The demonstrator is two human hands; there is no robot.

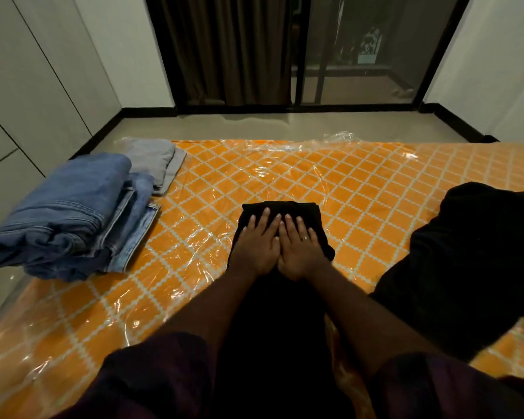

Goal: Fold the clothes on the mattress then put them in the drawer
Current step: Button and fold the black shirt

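A black garment (285,210), folded into a narrow strip, lies in the middle of the orange patterned mattress (360,189) and runs back toward me. My left hand (259,241) and my right hand (300,246) lie flat on it side by side, fingers straight, pressing it down. Folded blue jeans (67,213) are stacked at the mattress's left edge. Behind them sits a folded grey garment (156,160). A loose black heap of clothing (472,261) lies at the right.
The mattress is wrapped in clear plastic (285,152) and lies on a grey floor (254,125). White cabinet panels (28,95) line the left wall. A dark curtain (224,46) and a glass door (360,55) stand at the far end.
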